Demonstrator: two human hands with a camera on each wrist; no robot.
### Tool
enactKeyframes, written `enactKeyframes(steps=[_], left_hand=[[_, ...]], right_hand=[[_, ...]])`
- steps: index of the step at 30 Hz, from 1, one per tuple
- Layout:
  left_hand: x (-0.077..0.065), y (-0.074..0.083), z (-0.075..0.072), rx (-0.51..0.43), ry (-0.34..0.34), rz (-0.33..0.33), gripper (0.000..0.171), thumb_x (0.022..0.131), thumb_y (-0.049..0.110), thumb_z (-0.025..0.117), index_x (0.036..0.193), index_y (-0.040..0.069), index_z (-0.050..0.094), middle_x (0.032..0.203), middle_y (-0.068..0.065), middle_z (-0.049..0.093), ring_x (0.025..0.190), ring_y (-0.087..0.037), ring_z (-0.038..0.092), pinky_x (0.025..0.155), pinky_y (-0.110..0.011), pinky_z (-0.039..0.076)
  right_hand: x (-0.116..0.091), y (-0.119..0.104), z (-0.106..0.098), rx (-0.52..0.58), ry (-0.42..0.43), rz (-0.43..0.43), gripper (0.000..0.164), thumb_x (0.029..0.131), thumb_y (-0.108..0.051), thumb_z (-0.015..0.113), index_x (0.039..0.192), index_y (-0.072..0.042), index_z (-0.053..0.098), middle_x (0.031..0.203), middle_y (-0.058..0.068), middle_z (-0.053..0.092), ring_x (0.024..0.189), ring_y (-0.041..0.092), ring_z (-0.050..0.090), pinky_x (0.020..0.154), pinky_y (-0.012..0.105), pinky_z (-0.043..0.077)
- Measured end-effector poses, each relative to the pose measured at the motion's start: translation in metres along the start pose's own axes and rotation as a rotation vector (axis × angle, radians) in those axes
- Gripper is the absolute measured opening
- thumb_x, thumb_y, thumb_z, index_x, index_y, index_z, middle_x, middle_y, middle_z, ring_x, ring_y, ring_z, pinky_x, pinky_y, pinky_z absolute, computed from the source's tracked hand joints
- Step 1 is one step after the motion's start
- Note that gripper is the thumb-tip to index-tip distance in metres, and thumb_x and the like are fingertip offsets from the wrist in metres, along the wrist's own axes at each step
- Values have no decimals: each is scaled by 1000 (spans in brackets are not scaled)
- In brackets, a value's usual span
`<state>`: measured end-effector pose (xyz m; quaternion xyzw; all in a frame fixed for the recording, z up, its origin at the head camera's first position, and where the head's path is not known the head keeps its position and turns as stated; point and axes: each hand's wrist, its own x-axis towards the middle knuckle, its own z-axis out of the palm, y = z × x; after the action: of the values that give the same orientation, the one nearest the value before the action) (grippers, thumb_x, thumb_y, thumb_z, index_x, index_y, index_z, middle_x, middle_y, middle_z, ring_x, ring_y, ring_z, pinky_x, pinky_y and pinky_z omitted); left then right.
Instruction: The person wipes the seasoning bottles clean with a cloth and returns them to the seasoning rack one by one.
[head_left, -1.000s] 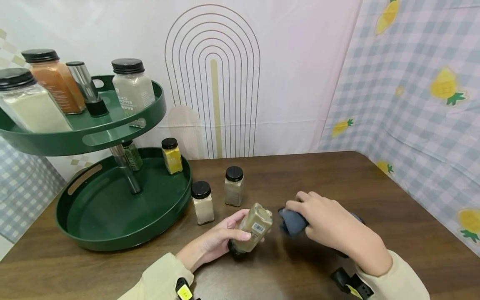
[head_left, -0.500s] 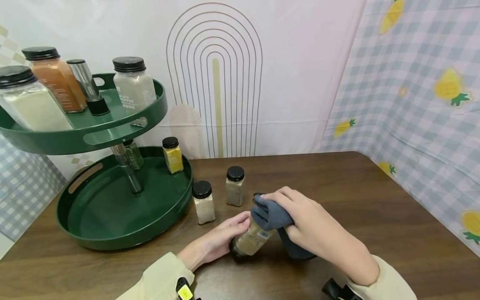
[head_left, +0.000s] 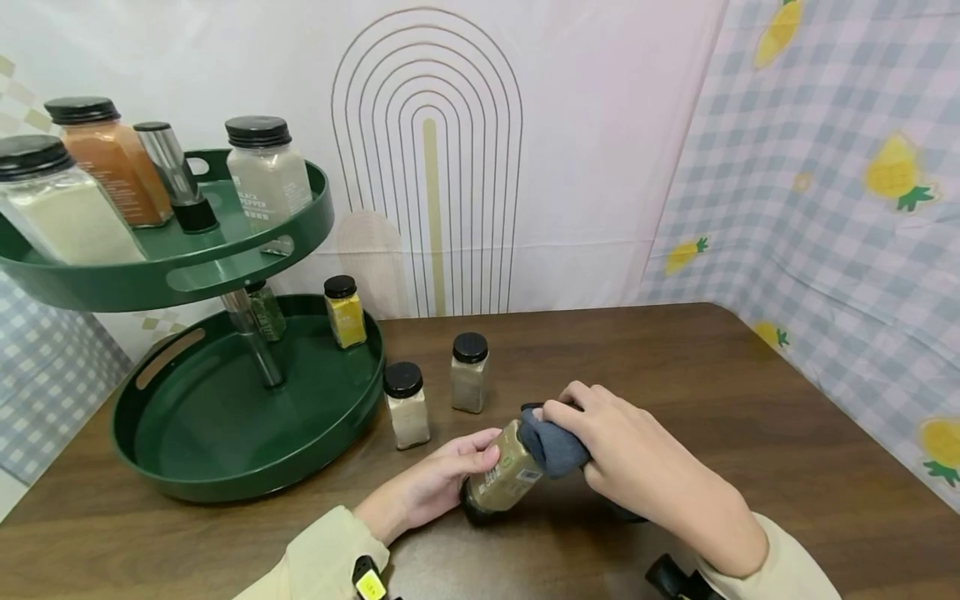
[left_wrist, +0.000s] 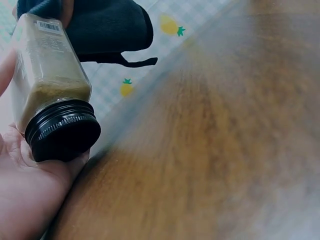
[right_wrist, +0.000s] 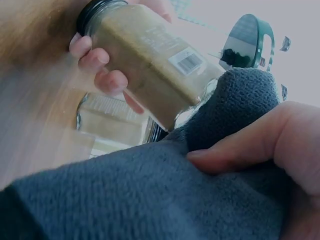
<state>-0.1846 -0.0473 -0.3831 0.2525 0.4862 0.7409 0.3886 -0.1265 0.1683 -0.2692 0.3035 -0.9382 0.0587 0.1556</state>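
Note:
My left hand [head_left: 431, 483] grips a square glass spice jar [head_left: 504, 471] of brownish powder, tilted with its black lid down and to the left. In the left wrist view that lid [left_wrist: 62, 131] rests over the palm, and a barcode shows near the base. My right hand [head_left: 637, 467] holds a folded dark blue-grey cloth [head_left: 555, 446] against the jar's base. The right wrist view has the thumb pressing the cloth [right_wrist: 125, 190], which hangs loose below, and left fingertips [right_wrist: 111, 82] wrapped round the jar.
Two small black-lidded jars, one pale [head_left: 408, 417] and one greyish [head_left: 468, 383], stand on the wooden table [head_left: 750, 400]. At left is a two-tier green tray rack [head_left: 247, 487]. It carries a yellow jar [head_left: 347, 321], a pepper jar [head_left: 270, 183] and several other containers.
My right hand has brought the cloth leftward from beside the jar onto it, covering its upper side, then shifted slightly right to its base end. My left hand stays nearly in place.

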Motion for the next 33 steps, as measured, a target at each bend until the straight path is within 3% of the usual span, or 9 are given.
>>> enactKeyframes(steps=[10,16,18,20,24,28,33], left_hand=[[-1,-2,-3,-27,6,26,32,96,28,49,125,15,46,107,6,64,100,-7,58,90,-28,43],[-1,-2,-2,-74,40,62,32,95,31,50,124,17,46,109,6,63,101,-8,58,89,-29,44],[0,-1,-1,-83,66,67,31,94,32,52,122,18,48,108,6,64,100,-8,59,87,-29,45],[0,-1,0,-95,89,78,29,92,29,55,119,18,49,107,4,63,97,-10,60,86,-31,48],[2,0,1,-115,121,96,28,90,21,59,116,19,52,110,1,60,95,-15,60,84,-38,50],[3,-1,3,-66,167,101,27,87,16,62,113,21,55,111,2,57,94,-13,59,83,-33,50],[3,-3,3,10,213,84,32,83,13,66,112,23,56,115,5,55,100,-11,54,83,-26,46]], right_hand=[[-1,6,-2,-80,-51,22,52,60,7,68,103,-20,60,90,-1,51,77,16,52,57,29,43],[-1,15,-4,-164,-190,93,48,65,2,71,107,-18,61,93,4,54,78,21,52,54,30,41],[-1,17,-3,-144,-132,127,49,65,5,67,109,-17,61,94,4,56,80,22,54,55,32,42],[1,15,-2,-67,-9,158,52,66,7,63,111,-19,61,98,2,57,84,21,57,58,34,45],[6,7,1,124,180,120,60,66,11,62,117,-22,61,104,-4,59,93,15,60,72,36,51],[8,-1,7,177,169,54,66,62,15,60,116,-22,62,104,-5,58,94,12,59,75,33,50],[6,-2,10,118,109,55,61,59,15,57,108,-22,64,99,-6,57,86,12,58,69,32,48]])
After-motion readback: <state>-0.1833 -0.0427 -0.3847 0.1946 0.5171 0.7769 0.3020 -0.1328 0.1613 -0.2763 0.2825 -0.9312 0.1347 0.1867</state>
